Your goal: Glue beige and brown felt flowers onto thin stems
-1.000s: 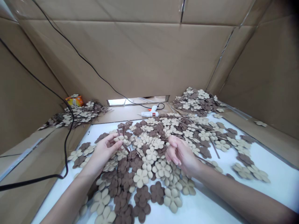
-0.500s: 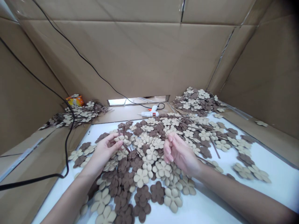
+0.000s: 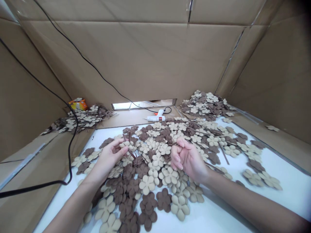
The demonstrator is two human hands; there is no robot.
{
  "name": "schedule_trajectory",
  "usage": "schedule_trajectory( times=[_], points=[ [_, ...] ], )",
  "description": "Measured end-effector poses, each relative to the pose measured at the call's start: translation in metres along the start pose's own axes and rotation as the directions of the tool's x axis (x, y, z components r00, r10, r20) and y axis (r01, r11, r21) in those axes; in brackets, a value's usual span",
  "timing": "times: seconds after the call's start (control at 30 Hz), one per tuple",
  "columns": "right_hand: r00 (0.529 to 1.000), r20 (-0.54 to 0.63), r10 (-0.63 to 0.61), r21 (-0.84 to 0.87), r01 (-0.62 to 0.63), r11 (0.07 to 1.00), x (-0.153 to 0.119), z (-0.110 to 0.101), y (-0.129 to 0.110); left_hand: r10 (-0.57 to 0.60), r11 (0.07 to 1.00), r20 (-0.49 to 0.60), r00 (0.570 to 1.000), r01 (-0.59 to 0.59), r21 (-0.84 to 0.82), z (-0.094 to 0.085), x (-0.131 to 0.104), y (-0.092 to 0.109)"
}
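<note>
- Cardboard walls (image 3: pixel 145 64), creased, which I see on the far side and both flanks.
- White work surface (image 3: pixel 282 165), lying between my hands and the far wall.
- Loose spread of flower cutouts (image 3: pixel 158 160), beige and brown, overlapping on the white surface, beneath and between both hands.
- Far-right heap (image 3: pixel 206 105), same two colours, piled against the cardboard.
- Far-left heap (image 3: pixel 85 119), mostly beige on top, with thin strips.
- Thick black cable (image 3: pixel 70 152), looping down at left; a thinner black cable (image 3: pixel 97 71) runs to the glue gun.
- Right hand (image 3: pixel 188 158), fingers curled, palm partly turned up, apart from the left; I cannot tell whether it grips anything.
- Left hand (image 3: pixel 109 158), thumb and fingers clamped on a beige flower, above the spread's left part.
- White glue gun (image 3: pixel 156 117), beyond the spread, on cardboard.
- Orange packet (image 3: pixel 79 104), beside the far-left heap.
- Beige flower (image 3: pixel 125 144), one, at the left fingertips.
- Brown strips (image 3: pixel 129 136), narrow, jutting around that flower.
</note>
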State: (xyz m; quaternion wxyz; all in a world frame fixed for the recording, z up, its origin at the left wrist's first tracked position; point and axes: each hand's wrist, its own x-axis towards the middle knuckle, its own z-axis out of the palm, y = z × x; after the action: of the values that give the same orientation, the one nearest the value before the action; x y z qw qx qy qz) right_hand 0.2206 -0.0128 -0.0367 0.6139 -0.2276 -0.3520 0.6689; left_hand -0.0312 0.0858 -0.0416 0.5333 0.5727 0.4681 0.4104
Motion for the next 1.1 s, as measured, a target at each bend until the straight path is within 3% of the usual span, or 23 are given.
schedule_trajectory(
  times=[1.1],
  points=[
    [0.997,-0.044,0.068,-0.088,-0.072,0.994,0.0022,0.0015,0.0030,0.020,1.000,0.021,1.000,-0.021,0.018,0.0015,-0.0017,0.0031]
  ],
)
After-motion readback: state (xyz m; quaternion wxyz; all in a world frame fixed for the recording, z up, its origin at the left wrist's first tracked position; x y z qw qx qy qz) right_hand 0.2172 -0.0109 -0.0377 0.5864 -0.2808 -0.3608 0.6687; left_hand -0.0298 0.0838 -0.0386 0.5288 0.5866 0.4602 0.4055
